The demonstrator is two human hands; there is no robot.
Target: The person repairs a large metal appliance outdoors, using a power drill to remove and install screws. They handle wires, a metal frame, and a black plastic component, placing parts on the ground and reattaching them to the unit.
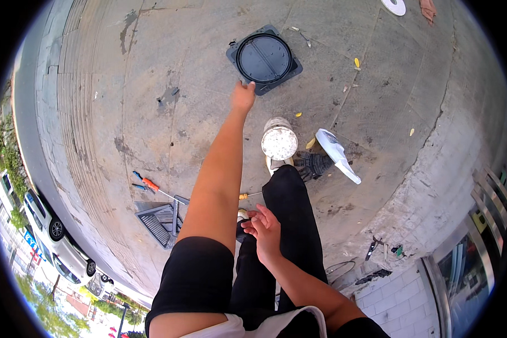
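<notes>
A dark grey square plastic frame with a round ring and a crossbar [264,59] lies on the pavement ahead of me. My left hand [243,97] reaches out to its near edge, the fingers and thumb closed at that edge. Close to my knees is my right hand [266,234], its fingers loosely curled and apart, with nothing visible in them. Between the frame and my legs stands a speckled white bucket [279,142]. Beside my shoe lies a dark glove [314,165], next to a white plastic piece [337,153].
To the left lie an orange-handled screwdriver [150,183], blue-handled pliers [142,188] and a grey slatted grille [157,223]. A yellow-handled tool [244,196] is between my arm and leg. At the far right are a white roll [397,7] and a cloth [428,10].
</notes>
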